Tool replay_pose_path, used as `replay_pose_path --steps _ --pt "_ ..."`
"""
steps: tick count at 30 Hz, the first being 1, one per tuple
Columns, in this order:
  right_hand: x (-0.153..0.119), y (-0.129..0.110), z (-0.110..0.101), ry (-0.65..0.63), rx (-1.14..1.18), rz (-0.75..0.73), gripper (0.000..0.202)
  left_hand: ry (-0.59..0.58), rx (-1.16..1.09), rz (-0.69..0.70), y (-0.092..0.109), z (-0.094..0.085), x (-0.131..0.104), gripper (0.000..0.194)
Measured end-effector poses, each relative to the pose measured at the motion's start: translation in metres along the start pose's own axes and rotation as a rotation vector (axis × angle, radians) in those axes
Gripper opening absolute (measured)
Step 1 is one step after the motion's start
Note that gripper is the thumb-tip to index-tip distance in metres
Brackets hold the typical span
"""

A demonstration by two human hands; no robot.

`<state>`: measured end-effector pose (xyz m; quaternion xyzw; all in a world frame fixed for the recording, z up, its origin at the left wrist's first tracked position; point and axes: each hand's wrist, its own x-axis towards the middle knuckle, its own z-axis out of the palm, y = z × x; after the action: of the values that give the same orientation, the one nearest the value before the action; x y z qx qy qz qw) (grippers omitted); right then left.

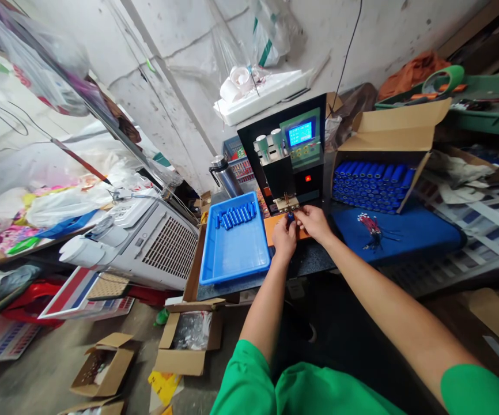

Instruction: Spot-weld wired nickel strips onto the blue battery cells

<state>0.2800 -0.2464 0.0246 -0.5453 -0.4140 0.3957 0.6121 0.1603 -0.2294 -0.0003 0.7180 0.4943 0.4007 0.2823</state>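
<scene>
A black spot welder [244,138] with a lit blue display stands in front of me. Under its electrodes [287,203], my left hand [283,236] pinches a blue battery cell [291,217], mostly hidden by the fingers. My right hand [313,222] is closed beside it, fingertips close to the electrodes; what it pinches is too small to make out. Both hands are over an orange plate [271,229]. To the left, a blue tray [236,259] holds a row of blue cells [236,215]. Red and black wires with white ends [371,227] lie in a bunch to the right.
An open cardboard box [388,135] full of blue cells stands on the blue mat [422,230] at right. Behind the tray is a steel flask [227,178]. White foam [271,95] with rolls tops the welder. An air cooler [167,242] and floor boxes [184,360] are left.
</scene>
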Motion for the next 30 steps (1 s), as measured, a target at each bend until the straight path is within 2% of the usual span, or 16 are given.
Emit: replay_pose_path --steps 11,30 --pt "0.006 0.014 0.005 0.069 -0.106 -0.041 0.029 0.014 -0.005 -0.005 0.002 -0.001 -0.001 0.024" --pt "0.004 0.002 0.007 0.053 -0.063 0.001 0.023 0.001 0.046 0.012 0.006 -0.002 -0.003 0.023"
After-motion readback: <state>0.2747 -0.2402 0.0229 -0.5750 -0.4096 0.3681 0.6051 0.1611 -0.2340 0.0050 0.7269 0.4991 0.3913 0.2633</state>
